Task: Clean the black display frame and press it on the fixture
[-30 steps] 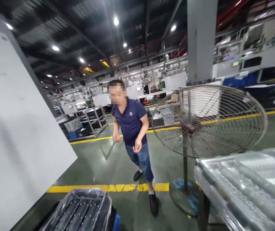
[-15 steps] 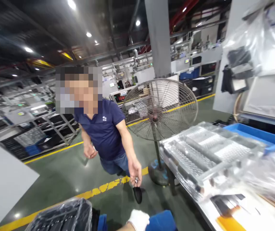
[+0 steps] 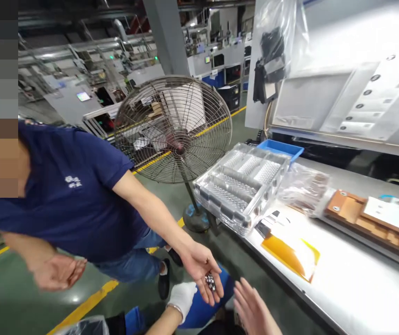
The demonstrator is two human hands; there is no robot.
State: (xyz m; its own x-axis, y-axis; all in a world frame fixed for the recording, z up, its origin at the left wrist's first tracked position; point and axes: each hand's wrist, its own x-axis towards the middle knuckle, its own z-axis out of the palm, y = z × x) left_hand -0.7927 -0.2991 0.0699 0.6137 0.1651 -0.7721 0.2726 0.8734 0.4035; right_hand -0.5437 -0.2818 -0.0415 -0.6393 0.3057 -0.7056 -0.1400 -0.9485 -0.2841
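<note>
My left hand [image 3: 182, 300], in a white glove, is low in the middle with its back towards me; its fingers are turned away and cannot be made out. It is beside a co-worker's outstretched hand [image 3: 199, 265], which has several small shiny metal parts [image 3: 210, 281] on its open palm and fingers. To the right of that hand, my bare right hand [image 3: 251, 304] is raised with the fingers straight and nothing in it. A blue surface [image 3: 199, 307] shows beneath the co-worker's hand.
The co-worker in a navy shirt [image 3: 81, 186] stands at the left. Behind is a large standing fan [image 3: 178, 139]. Along the right runs a workbench [image 3: 353, 279] bearing stacked clear trays [image 3: 241, 181], a blue bin [image 3: 283, 150], an orange sheet [image 3: 290, 253] and a brown fixture [image 3: 349, 209].
The co-worker has come closer, and the hand with the metal parts now reaches my gloved left hand. My bare right hand has come into view. My view has turned right towards the bench.
</note>
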